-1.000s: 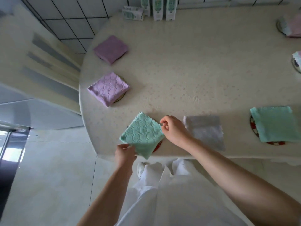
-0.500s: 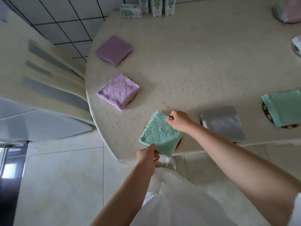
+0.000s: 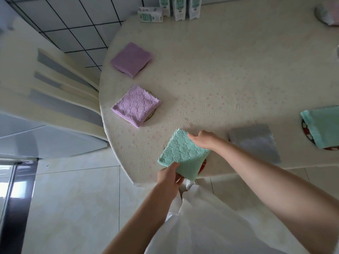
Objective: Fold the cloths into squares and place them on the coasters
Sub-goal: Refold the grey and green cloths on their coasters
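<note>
A folded mint-green cloth (image 3: 183,153) lies at the table's near edge over a red-rimmed coaster (image 3: 203,165), of which only a sliver shows. My left hand (image 3: 168,176) pinches the cloth's near corner. My right hand (image 3: 205,139) rests on its far right edge, fingers curled over it. Two folded purple cloths (image 3: 131,59) (image 3: 136,105) sit on coasters at the left. A grey folded cloth (image 3: 255,142) lies to the right, and another mint cloth (image 3: 322,125) covers a red coaster (image 3: 305,130) at the far right.
Several green-and-white cartons (image 3: 151,14) stand at the table's far edge. Another cloth pile (image 3: 328,11) sits at the top right corner. A pale chair (image 3: 60,92) stands left of the round table (image 3: 229,70). Tiled floor (image 3: 77,198) lies below.
The view has shifted, so the table sits further right and lower. Both hands stay on the mint cloth, which has settled squarer over its coaster.
</note>
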`<state>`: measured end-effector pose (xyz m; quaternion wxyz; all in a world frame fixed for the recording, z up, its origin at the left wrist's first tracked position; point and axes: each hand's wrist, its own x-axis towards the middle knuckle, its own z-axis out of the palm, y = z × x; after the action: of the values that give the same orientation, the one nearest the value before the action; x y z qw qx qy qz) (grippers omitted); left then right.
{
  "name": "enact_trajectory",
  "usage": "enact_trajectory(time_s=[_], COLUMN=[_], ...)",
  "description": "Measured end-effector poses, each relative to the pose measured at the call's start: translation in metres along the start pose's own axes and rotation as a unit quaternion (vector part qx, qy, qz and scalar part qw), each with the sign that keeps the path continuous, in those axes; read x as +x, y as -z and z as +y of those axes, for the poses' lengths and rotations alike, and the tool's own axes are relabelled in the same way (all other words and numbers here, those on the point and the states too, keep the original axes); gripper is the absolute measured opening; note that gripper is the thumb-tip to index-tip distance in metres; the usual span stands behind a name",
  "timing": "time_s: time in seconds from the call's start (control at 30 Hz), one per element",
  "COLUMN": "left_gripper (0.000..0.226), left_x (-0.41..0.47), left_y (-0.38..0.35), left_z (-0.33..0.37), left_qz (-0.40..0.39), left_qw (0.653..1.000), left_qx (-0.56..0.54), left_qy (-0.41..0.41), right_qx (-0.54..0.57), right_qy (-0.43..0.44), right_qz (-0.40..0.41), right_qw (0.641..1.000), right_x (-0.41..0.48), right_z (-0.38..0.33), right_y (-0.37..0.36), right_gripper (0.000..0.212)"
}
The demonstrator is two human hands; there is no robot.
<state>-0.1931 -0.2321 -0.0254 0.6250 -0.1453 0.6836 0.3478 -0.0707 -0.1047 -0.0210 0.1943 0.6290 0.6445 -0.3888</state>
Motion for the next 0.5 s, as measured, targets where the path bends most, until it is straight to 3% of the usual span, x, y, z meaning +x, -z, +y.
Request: enact_trajectory(time_s=[0.17, 0.3, 0.5], left_gripper=[0.004, 0.006, 0.005], left_x=[0.0, 0.0, 0.005], left_y=[0.001, 0.005, 0.014], left_z=[-0.001, -0.003, 0.01], left_qz=[0.0, -0.012, 0.001], left_qw=[1.0, 0.997, 0.97], left_qx=[0.023, 0.049, 0.131], left_qy=[-0.013, -0.052, -0.206], right_qx=[0.049, 0.066, 0.162], right_qy=[0.032, 0.058, 0.068], right_qz=[-0.001, 0.011, 0.071], right_qw=[0.998, 0.996, 0.982], right_x=[0.0, 0.0, -0.013], right_z=[0.003, 0.007, 0.024], right_y=[0.004, 0.005, -0.003], right_gripper=[0.032, 0.026, 0.02])
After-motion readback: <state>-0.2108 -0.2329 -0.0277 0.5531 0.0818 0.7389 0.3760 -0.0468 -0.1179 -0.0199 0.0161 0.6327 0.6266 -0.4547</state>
